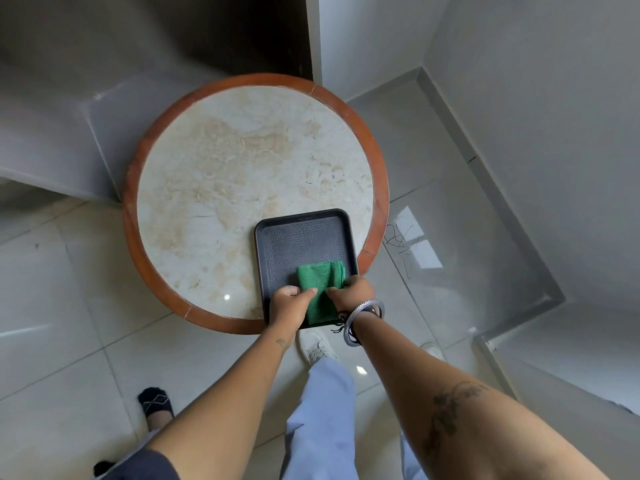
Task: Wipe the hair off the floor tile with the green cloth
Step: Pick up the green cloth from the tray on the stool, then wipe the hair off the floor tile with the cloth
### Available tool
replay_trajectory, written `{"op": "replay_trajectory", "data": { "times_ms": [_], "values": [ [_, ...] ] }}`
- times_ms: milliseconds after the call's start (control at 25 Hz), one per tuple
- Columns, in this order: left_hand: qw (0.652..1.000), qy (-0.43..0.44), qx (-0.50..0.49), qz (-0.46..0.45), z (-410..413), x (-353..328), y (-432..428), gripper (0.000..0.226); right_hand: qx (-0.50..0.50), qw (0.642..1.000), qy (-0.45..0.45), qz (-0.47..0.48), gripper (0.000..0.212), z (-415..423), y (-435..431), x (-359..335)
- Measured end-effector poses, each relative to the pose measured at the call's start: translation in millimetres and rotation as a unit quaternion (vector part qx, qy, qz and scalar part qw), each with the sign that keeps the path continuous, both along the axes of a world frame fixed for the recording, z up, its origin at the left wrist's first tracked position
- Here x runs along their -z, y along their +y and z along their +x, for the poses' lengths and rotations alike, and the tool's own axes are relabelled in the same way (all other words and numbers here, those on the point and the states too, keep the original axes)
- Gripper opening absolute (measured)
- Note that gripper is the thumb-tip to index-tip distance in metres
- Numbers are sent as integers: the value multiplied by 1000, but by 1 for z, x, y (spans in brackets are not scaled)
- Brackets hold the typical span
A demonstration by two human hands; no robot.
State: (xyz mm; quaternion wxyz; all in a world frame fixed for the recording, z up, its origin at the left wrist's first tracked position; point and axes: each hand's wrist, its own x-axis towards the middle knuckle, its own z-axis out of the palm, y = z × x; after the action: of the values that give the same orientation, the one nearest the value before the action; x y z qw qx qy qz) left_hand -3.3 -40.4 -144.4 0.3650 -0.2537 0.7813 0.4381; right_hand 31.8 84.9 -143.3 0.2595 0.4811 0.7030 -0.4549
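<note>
The floor [86, 306] of pale glossy tiles surrounds a round table [249, 188] with a marble top and wooden rim. A dark tray [298, 244] sits at the table's near right edge, its near end hidden behind the hands. The folded cloth [320, 282] lies in the tray's near right part, its lower half partly covered. Both arms reach forward and down. The left hand [289, 304] pinches the cloth's left edge with thumb on top; the right hand [353, 294], bangles on its wrist, is closed on the right edge. Thin dark hair [401, 242] lies on the floor just right of the table, hard to make out against the glare.
</note>
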Motion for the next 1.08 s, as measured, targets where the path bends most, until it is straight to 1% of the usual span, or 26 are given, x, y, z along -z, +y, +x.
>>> {"op": "replay_trajectory", "data": {
  "times_ms": [40,80,160,200,240,280,360,440,520,560,600,640,680,760,800,840,880,920,960,1000,1040,1080],
  "values": [
    [1000,0,3,11,-2,-10,4,21,29,999,10,-26,24,1,4,-1],
    [1000,-1,-2,28,-3,-19,9,22,63,996,21,-56,26,1,10,-6],
    [995,-7,-40,87,-5,-43,26,14,145,979,49,-134,15,10,28,-18],
    [991,-9,-59,117,-5,-55,36,13,183,963,74,-185,10,16,39,-23],
    [987,-10,-74,145,-5,-65,46,13,209,942,105,-240,18,22,52,-28],
    [982,-13,-83,171,-3,-74,57,13,225,920,132,-293,30,30,68,-34],
    [968,-27,-86,236,6,-86,81,15,216,873,174,-400,45,47,101,-46],
    [948,-61,-81,301,22,-88,108,26,188,836,191,-479,49,66,137,-54],
    [942,-85,-71,318,43,-78,134,36,188,830,188,-489,49,86,172,-51],
    [946,-89,-61,305,57,-69,149,35,194,837,183,-478,46,98,190,-44],
    [955,-88,-44,281,71,-57,163,29,204,847,174,-458,43,110,206,-33],
    [966,-82,-22,244,84,-42,175,23,220,862,160,-427,39,120,220,-19],
    [978,-66,1,199,95,-22,187,22,236,880,144,-385,33,128,236,0],
    [993,-14,63,102,108,29,205,27,241,932,108,-248,21,137,268,45],
    [991,14,124,54,111,58,210,32,214,960,83,-162,21,139,283,72],
    [978,39,202,9,112,90,213,40,173,980,57,-79,25,137,297,101],
    [957,56,283,-32,110,125,216,53,119,992,40,6,31,134,310,133],
    [929,71,357,-67,106,159,219,66,52,993,32,98,33,130,319,167],
    [899,87,418,-95,102,200,224,78,-18,983,35,182,32,126,325,210],
    [871,106,465,-119,95,238,229,88,-76,965,48,245,30,120,326,251],
    [845,121,503,-138,88,276,235,97,-135,949,62,280,33,115,323,292],
    [822,128,533,-154,83,313,240,106,-197,935,69,288,41,111,318,332]
  ]
}}
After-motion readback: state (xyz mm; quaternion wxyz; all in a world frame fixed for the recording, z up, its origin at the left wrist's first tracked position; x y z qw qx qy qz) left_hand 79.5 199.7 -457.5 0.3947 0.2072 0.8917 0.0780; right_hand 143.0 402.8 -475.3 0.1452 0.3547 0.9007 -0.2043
